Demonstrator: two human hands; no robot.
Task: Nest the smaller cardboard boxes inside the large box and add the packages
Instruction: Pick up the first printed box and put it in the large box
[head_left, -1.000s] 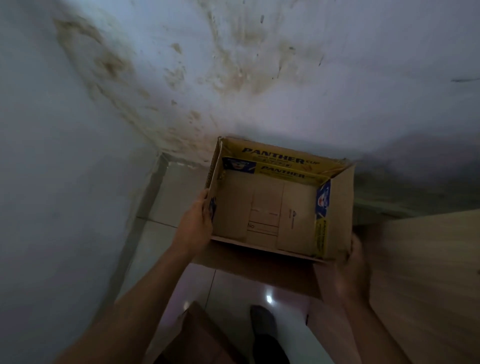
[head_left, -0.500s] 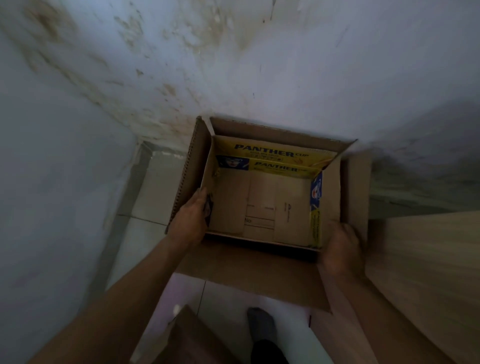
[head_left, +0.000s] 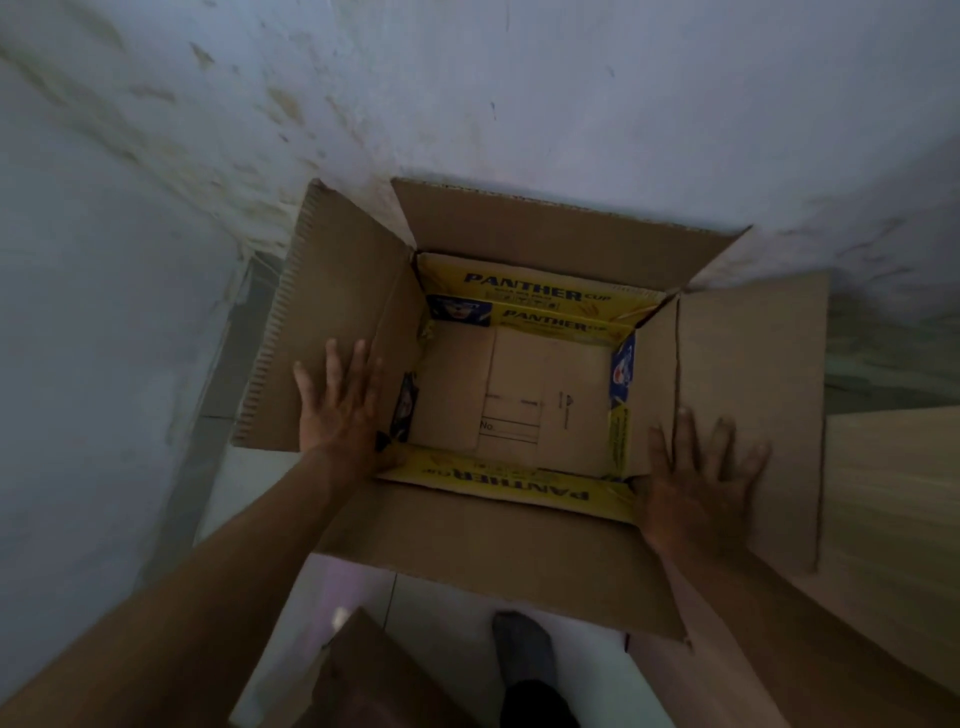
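A large brown cardboard box (head_left: 550, 228) stands on the floor against the wall, its four flaps spread outward. Inside it sits a smaller box (head_left: 530, 395) with yellow "PANTHER" printed flaps and a plain brown bottom, open and empty. My left hand (head_left: 340, 410) lies flat, fingers spread, on the large box's left flap. My right hand (head_left: 696, 478) lies flat with fingers apart on the right flap, near the inner corner. Neither hand holds anything. No packages are in view.
A stained pale wall (head_left: 519, 93) rises right behind the box, and another wall closes the left side. A wooden surface (head_left: 893, 493) borders the right. Another brown cardboard piece (head_left: 374, 680) and my socked foot (head_left: 524, 654) are on the tiled floor below.
Both hands have let go of the smaller box, which has dropped into the large box. The hands now rest flat on the side flaps, pushed outward.
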